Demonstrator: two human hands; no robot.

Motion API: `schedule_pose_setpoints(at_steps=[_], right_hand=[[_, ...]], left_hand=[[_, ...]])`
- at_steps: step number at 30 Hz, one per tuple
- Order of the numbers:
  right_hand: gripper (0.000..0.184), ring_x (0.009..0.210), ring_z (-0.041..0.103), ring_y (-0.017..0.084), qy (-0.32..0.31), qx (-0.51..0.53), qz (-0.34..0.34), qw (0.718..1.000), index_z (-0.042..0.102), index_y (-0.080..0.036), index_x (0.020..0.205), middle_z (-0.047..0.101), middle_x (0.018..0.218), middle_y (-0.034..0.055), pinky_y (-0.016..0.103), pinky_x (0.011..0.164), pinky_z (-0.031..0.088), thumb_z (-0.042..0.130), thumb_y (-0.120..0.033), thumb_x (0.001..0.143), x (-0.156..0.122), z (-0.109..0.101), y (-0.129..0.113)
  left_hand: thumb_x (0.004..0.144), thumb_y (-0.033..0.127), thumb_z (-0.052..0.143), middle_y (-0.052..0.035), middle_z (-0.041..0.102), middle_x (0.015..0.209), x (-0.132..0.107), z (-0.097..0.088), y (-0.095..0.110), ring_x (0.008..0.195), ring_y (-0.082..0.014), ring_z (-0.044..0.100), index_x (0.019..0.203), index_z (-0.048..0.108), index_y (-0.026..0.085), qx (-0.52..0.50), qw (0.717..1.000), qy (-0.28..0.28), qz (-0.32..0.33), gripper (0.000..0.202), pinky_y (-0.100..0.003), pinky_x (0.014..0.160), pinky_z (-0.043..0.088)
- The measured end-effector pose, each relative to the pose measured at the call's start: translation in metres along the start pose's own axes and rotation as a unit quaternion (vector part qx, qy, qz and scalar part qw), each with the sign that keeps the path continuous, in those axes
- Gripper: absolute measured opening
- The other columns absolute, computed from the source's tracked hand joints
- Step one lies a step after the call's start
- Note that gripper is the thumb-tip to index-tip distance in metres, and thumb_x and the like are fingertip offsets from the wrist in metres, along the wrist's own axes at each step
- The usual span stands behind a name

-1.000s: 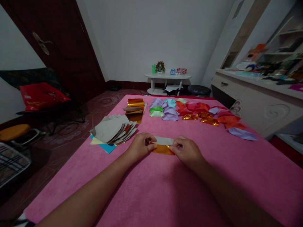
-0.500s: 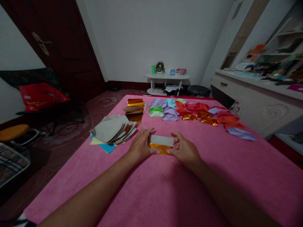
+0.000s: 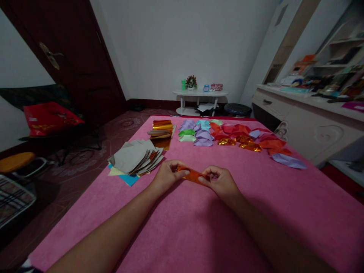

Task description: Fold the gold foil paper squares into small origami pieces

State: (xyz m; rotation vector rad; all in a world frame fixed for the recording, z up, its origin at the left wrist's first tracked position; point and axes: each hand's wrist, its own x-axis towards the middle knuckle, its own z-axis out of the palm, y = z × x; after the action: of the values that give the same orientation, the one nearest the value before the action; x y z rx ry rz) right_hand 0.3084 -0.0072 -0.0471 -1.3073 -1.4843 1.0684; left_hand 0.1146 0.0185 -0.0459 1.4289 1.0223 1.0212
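Observation:
A folded strip of shiny orange-gold foil paper point(image 3: 195, 176) lies between my hands, just over the pink tablecloth point(image 3: 176, 223). My left hand point(image 3: 170, 175) pinches its left end, thumb in front and fingers behind. At the other end, my right hand point(image 3: 220, 180) grips the strip between thumb and curled fingers. To the left of my left hand sits a fanned stack of grey-backed paper sheets point(image 3: 132, 155), with blue paper point(image 3: 129, 179) showing under it. Beyond that is a pile of gold foil sheets point(image 3: 162, 127).
Folded paper pieces in several colours, among them purple ones point(image 3: 203, 142), red ones point(image 3: 231, 130) and gold foil ones point(image 3: 250, 146), spread across the far right of the table. A white side table point(image 3: 200, 93) stands by the wall, a white cabinet point(image 3: 298, 117) at right.
The foil paper showed a grey strip along its top before; now only its orange-gold side shows, narrower and slightly tilted. My fingers have closed in on both ends.

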Motion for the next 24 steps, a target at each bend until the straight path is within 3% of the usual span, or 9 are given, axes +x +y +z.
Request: schedule_pose_setpoints(at_steps=[2,9,15,19,24], right_hand=[[0.020,0.053,0.048,0.011,-0.003,0.024,0.001,1.000,0.056,-0.018,0.060,0.054,0.058,-0.0032,0.023,0.053,0.038,0.070,-0.033,0.060,-0.002,0.002,-0.003],[0.024,0.052,0.048,0.011,0.008,0.015,0.008,1.000,0.056,-0.017,0.058,0.053,0.055,-0.0030,0.022,0.050,0.037,0.070,-0.037,0.063,-0.008,0.007,-0.005],[0.023,0.050,0.049,0.012,0.006,0.025,-0.013,1.000,0.061,-0.017,0.059,0.054,0.053,-0.0014,0.024,0.049,0.039,0.062,-0.038,0.068,-0.003,-0.002,-0.006],[0.028,0.041,0.045,0.010,0.022,0.019,0.015,0.999,0.056,-0.018,0.055,0.052,0.046,-0.0025,0.022,0.042,0.035,0.066,-0.041,0.066,-0.002,-0.007,-0.010],[0.038,0.032,0.042,0.008,0.023,0.013,0.062,0.998,0.047,-0.020,0.049,0.049,0.035,-0.0039,0.019,0.035,0.032,0.072,-0.046,0.062,-0.005,-0.007,-0.019]], left_hand=[[0.063,0.029,0.076,-0.0053,0.069,0.071,-0.002,0.002,0.002,0.062,-0.0144,0.062,0.074,0.067,0.011,0.000,1.000,0.010,-0.003,0.023,-0.026,0.061,0.050],[0.061,0.027,0.077,-0.0015,0.065,0.061,-0.006,0.012,0.002,0.053,-0.0104,0.056,0.063,0.064,0.011,0.014,1.000,0.023,0.009,0.021,-0.020,0.052,0.045],[0.077,0.032,0.060,0.0013,0.057,0.048,-0.007,0.010,0.008,0.040,-0.0096,0.050,0.077,0.068,0.010,0.042,0.999,0.034,0.005,0.023,-0.020,0.043,0.037],[0.071,0.039,0.068,0.0061,0.043,0.040,-0.006,0.005,0.007,0.037,-0.0057,0.037,0.053,0.053,0.014,0.113,0.988,0.098,0.022,0.034,-0.018,0.040,0.025],[0.074,0.043,0.065,0.0066,0.038,0.044,-0.001,-0.001,0.002,0.042,-0.0060,0.034,0.050,0.046,0.015,0.151,0.980,0.121,0.042,0.041,-0.019,0.043,0.023]])
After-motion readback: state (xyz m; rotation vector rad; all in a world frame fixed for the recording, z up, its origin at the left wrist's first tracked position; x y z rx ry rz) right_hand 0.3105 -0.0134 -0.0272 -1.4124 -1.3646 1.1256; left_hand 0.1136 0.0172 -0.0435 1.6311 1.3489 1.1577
